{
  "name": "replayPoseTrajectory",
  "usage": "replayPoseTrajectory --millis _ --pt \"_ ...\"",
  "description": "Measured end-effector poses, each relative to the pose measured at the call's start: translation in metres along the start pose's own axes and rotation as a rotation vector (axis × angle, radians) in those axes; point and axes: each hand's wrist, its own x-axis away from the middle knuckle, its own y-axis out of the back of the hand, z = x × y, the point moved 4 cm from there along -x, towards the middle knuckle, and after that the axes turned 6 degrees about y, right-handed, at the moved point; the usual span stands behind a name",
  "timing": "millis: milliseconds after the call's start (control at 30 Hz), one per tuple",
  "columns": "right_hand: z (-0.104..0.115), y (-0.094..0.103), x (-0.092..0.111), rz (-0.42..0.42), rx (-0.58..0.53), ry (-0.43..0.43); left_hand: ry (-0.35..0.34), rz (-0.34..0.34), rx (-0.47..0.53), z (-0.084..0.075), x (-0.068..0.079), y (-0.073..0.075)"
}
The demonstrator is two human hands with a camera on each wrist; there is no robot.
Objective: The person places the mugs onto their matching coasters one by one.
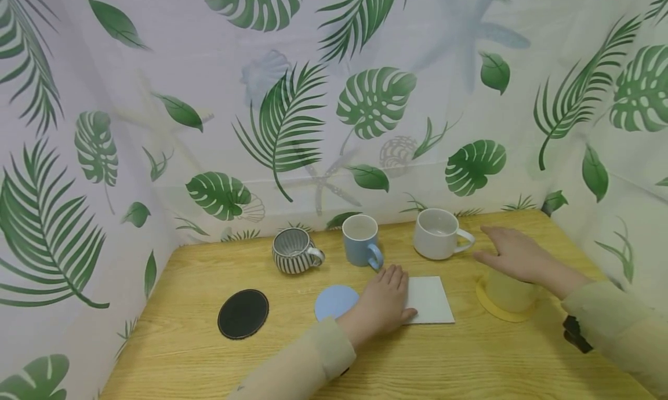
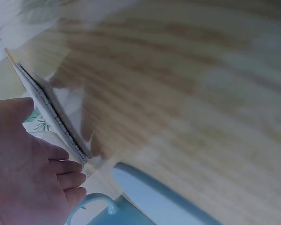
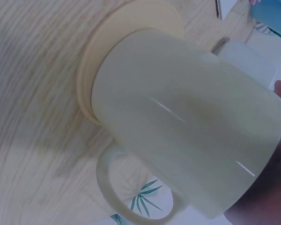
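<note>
In the head view my left hand (image 1: 386,301) lies over the left edge of a white square coaster (image 1: 430,300), fingers pointing away and thumb spread. The left wrist view has its loosely bent fingers beside that coaster's edge (image 2: 51,110). My right hand (image 1: 514,255) is over the top of a pale yellow mug (image 1: 508,293), fingers extended and thumb apart. This mug stands upright on a round yellow coaster (image 1: 493,310), as the right wrist view confirms, with its handle (image 3: 110,187) facing away from the hand. Part of the right hand is hidden behind the mug there.
Along the back stand a striped mug (image 1: 294,261), a blue mug (image 1: 357,246) and a white cup (image 1: 435,237). A light blue round coaster (image 1: 334,298) lies left of my left hand, a black one (image 1: 243,314) farther left. A leaf-print curtain (image 1: 313,156) borders the wooden table (image 1: 407,365).
</note>
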Motion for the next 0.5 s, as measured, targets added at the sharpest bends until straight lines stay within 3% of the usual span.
replayPoseTrajectory --millis 500 --pt "0.0077 -0.0035 -0.0085 -0.022 0.025 0.004 0.004 0.015 0.002 0.0047 0.009 -0.0028"
